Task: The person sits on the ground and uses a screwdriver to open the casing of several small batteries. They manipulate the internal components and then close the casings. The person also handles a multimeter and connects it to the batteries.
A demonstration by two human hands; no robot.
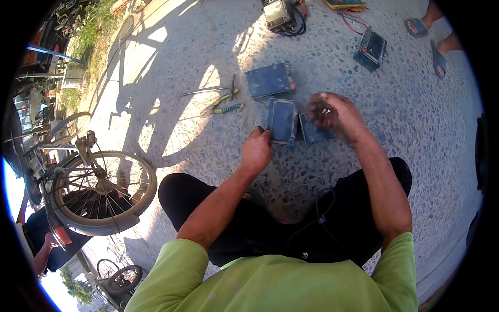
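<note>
On the speckled ground before me lie several dark, box-shaped batteries. My left hand has its fingers curled against the near left edge of the middle battery, which has a raised rim around its top. Over the right-hand battery hovers my right hand, palm partly turned up and slightly blurred. Its fingers are curled around small shiny metal pieces, too small to name exactly. That hand hides part of the battery below. Beyond the middle one lies another dusty battery with a reddish corner.
Left of the batteries lie yellow-green-handled pliers and a thin metal rod. Farther off are a boxy device with cables, a separate battery and a yellow meter. A person's sandalled feet stand far right; a bicycle wheel is left.
</note>
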